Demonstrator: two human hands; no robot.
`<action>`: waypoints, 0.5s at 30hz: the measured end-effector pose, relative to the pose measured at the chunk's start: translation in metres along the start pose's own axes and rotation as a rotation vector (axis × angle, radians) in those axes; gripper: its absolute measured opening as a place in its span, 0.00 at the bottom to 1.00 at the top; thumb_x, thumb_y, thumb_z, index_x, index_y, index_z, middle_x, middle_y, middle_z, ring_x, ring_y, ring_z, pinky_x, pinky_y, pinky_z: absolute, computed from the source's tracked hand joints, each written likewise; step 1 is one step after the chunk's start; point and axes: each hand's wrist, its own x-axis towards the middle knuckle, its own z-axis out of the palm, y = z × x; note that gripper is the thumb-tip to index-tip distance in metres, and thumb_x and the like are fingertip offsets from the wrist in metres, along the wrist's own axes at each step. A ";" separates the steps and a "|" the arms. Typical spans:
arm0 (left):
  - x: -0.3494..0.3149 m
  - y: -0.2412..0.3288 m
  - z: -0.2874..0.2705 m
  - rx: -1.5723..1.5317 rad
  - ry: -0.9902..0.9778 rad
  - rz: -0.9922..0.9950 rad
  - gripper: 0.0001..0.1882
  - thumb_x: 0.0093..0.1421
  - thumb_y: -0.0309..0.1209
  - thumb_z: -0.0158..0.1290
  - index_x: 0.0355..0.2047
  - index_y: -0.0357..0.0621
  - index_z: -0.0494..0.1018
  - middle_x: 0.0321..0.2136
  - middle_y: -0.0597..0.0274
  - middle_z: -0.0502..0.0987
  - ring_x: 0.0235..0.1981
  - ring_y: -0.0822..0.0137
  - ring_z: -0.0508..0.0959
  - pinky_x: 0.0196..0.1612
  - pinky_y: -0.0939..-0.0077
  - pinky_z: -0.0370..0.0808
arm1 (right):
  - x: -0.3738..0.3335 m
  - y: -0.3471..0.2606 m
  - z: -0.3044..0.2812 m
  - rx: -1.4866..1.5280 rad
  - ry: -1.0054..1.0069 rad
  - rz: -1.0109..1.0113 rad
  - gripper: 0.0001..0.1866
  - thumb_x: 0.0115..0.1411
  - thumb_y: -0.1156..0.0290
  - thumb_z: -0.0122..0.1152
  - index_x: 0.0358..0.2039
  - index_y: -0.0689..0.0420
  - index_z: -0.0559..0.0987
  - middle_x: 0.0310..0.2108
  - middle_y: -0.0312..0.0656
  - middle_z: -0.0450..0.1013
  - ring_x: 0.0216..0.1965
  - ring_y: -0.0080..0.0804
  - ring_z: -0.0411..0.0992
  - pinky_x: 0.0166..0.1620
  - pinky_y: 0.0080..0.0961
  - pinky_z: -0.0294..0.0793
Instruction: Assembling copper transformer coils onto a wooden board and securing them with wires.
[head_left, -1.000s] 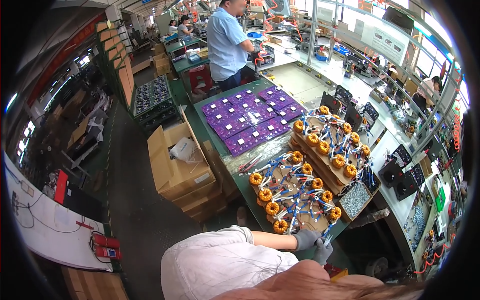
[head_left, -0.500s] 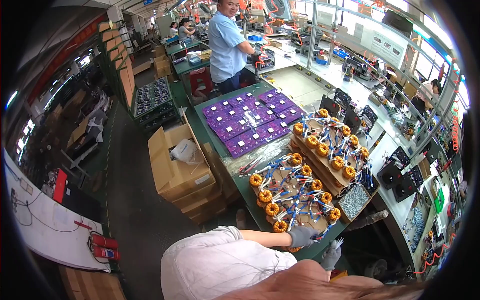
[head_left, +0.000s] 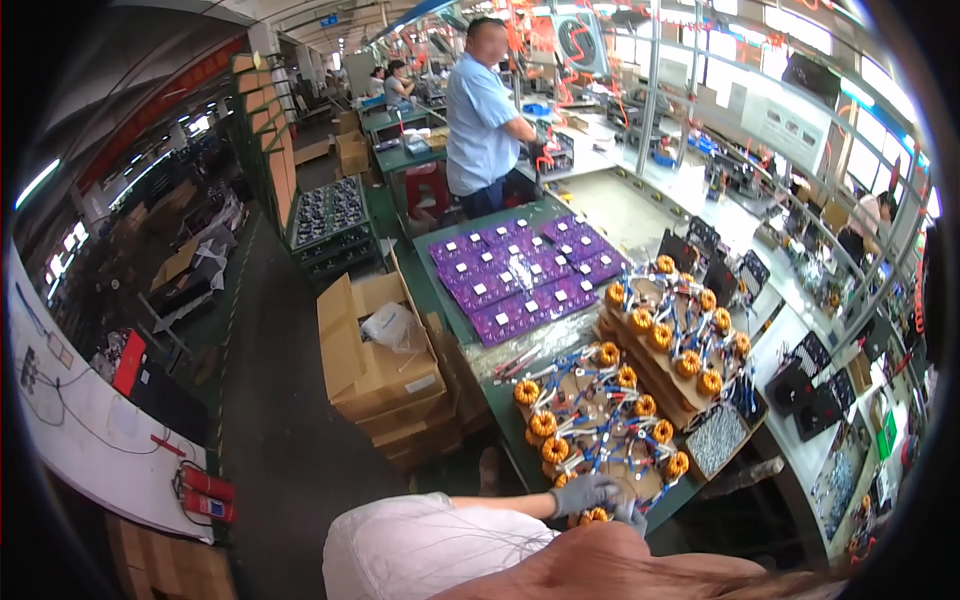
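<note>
My left hand (head_left: 586, 494), in a grey glove, reaches over the near corner of a cardboard sheet covered with orange wound toroid coils (head_left: 554, 450). Its fingers are curled down, and what they grip is hidden. Close beside it, my gloved right hand (head_left: 630, 516) is partly covered by my shoulder and hair, so its fingers are unclear. Just below both hands sits one orange coil (head_left: 595, 515); whether either hand touches it, I cannot tell. Blue and white wires (head_left: 606, 442) with metal lugs lie among the coils.
A stacked cardboard layer (head_left: 650, 362) carries more coils behind. Purple circuit boards (head_left: 520, 275) cover the table's far part. A tray of small metal parts (head_left: 716, 440) stands at right, an opened carton (head_left: 375, 350) at left. A person in a blue shirt (head_left: 480, 120) stands beyond.
My left hand has shifted left and a little down. My right hand has come in from the right, up beside the left one. The whole view has tilted slightly.
</note>
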 end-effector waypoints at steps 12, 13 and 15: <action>-0.024 0.033 -0.003 -0.319 -0.065 -0.029 0.14 0.62 0.36 0.50 0.40 0.37 0.72 0.35 0.61 0.77 0.36 0.72 0.76 0.42 0.78 0.73 | -0.007 -0.001 0.002 0.189 -0.008 0.299 0.09 0.56 0.64 0.60 0.25 0.55 0.73 0.10 0.29 0.60 0.08 0.15 0.55 0.11 0.16 0.49; -0.022 0.028 -0.002 -0.319 -0.067 -0.025 0.14 0.62 0.36 0.50 0.40 0.37 0.72 0.35 0.61 0.77 0.36 0.72 0.76 0.42 0.78 0.73 | -0.006 -0.003 0.004 0.188 -0.007 0.295 0.09 0.56 0.64 0.60 0.25 0.55 0.73 0.10 0.29 0.60 0.08 0.15 0.55 0.11 0.16 0.49; -0.017 0.012 0.005 -0.353 0.065 0.020 0.14 0.61 0.36 0.51 0.40 0.37 0.72 0.35 0.62 0.77 0.37 0.72 0.76 0.40 0.79 0.73 | -0.007 -0.011 0.008 0.199 0.014 0.353 0.09 0.56 0.64 0.60 0.24 0.55 0.73 0.10 0.29 0.60 0.08 0.16 0.55 0.11 0.17 0.49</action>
